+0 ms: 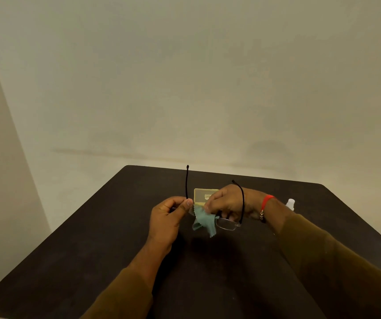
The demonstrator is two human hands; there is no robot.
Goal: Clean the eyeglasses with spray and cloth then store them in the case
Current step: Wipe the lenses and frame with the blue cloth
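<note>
The eyeglasses [227, 224] have clear lenses and thin black arms, and they hang above the dark table with both arms pointing up and away. My left hand [170, 217] pinches the frame's left end at the hinge. My right hand [227, 203] presses a teal cleaning cloth [202, 221] against the left lens, which the cloth hides. Behind my hands stands the yellow-green glasses case [204, 195], its lid up. A white spray bottle [290, 203] shows behind my right wrist.
The dark table [116, 238] has rounded far corners and stands close to a plain beige wall [185, 88]. A red thread and a beaded bracelet sit on my right wrist.
</note>
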